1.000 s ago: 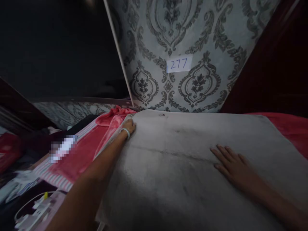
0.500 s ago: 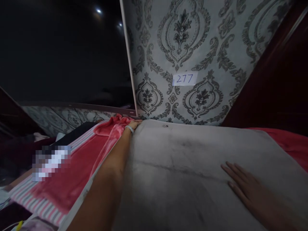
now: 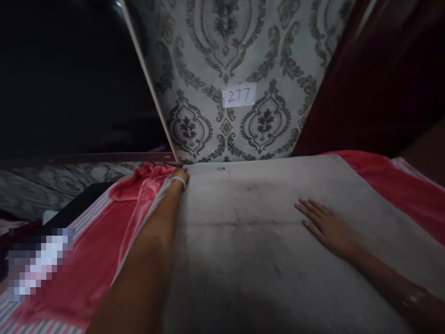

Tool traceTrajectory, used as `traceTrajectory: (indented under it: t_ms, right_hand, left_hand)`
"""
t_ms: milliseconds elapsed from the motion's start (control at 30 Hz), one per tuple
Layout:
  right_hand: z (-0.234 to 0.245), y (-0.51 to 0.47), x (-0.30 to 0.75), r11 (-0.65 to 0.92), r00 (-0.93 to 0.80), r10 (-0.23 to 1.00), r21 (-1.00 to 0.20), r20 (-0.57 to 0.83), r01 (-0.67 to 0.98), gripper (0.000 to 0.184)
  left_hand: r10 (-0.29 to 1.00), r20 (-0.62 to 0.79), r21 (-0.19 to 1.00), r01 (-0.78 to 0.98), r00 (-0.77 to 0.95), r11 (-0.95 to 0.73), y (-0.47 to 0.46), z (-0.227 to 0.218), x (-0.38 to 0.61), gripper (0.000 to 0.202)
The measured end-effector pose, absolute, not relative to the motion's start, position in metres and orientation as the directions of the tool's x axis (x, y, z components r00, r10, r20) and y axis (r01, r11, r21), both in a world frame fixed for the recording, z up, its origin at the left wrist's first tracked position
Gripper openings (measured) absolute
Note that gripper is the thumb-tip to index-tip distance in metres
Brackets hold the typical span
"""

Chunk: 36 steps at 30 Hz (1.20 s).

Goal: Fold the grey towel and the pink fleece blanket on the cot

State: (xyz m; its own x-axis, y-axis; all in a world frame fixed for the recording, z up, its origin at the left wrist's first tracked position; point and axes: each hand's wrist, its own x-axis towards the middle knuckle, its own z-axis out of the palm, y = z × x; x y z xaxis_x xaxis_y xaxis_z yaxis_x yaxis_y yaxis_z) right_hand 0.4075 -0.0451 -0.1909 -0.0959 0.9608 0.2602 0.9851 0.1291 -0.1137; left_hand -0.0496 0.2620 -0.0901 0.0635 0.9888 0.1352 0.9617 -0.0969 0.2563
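1. Nearest me, the grey blanket (image 3: 250,241) lies spread flat over the bed, and its near edge runs out of view below. I can't see how it hangs there, so I judge it could drag unevenly if I tug from the far end.
2. My right hand (image 3: 325,225) lies flat on the blanket's right half, fingers straight and slightly apart, gripping nothing. If that palm lifts while the other side is pulled, the cloth could skid and ruck along the faint crease (image 3: 243,223) that crosses the middle.
3. My left hand (image 3: 181,176) is at the far left corner, next to the bunched pink blanket (image 3: 146,185). The fingers curl over the edge; whether they pinch the cloth I cannot tell. A loose hold could let the corner slip, or catch the pink folds with it.
4. Farthest, the patterned wall (image 3: 208,55) with its numbered label (image 3: 239,95) meets the blanket's far edge, leaving little room.
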Motion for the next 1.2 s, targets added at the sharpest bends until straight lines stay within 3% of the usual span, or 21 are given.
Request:
traceTrajectory:
  t_ms: [100, 200, 300, 500, 700, 867, 1000, 1100, 1200]
  right_hand:
    - [-0.181, -0.047, 0.404, 0.098, -0.068, 0.969, -0.119, 0.236, 0.988, 0.06]
    - [-0.177, -0.049, 0.404, 0.095, -0.067, 0.97, -0.112, 0.233, 0.989, 0.058]
    - [-0.175, -0.05, 0.403, 0.096, -0.072, 0.973, -0.102, 0.221, 0.99, 0.058]
    - [-0.167, -0.051, 0.404, 0.069, -0.055, 0.983, -0.077, 0.174, 0.995, 0.059]
    - [-0.173, -0.123, 0.466, -0.352, 0.359, 0.927, -0.074, 0.109, 0.933, 0.063]
    - [-0.187, -0.222, 0.516, -0.561, 0.568, 0.817, -0.092, 0.097, 0.823, 0.059]
    - [-0.181, -0.257, 0.505, -0.661, 0.67, 0.73, -0.108, 0.139, 0.743, 0.058]
    - [-0.174, -0.261, 0.492, -0.693, 0.705, 0.689, -0.135, 0.167, 0.709, 0.059]
    - [-0.172, -0.261, 0.488, -0.698, 0.721, 0.676, -0.182, 0.155, 0.693, 0.059]
  left_hand:
    - [0.989, 0.13, 0.192, 0.976, 0.074, -0.098, 0.232, -0.076, -0.036, 0.053]
    - [0.95, 0.107, 0.076, 0.951, 0.292, -0.301, 0.173, -0.081, -0.033, 0.056]
    - [0.882, -0.014, -0.006, 0.882, 0.471, -0.471, 0.103, -0.102, -0.048, 0.059]
    - [0.944, -0.002, -0.036, 0.944, 0.329, -0.329, 0.035, -0.128, -0.088, 0.061]
    - [0.96, 0.016, -0.06, 0.959, 0.28, -0.278, 0.016, -0.133, -0.138, 0.067]
    - [0.904, 0.234, -0.018, 0.931, 0.358, -0.365, -0.033, -0.159, -0.184, 0.068]
    - [0.88, 0.403, 0.057, 0.953, 0.251, -0.298, -0.071, -0.168, -0.188, 0.059]
    - [0.89, 0.434, 0.169, 0.958, 0.139, -0.232, -0.092, -0.161, -0.182, 0.056]
    - [0.929, 0.371, 0.337, 0.932, -0.002, -0.132, -0.104, -0.149, -0.175, 0.054]
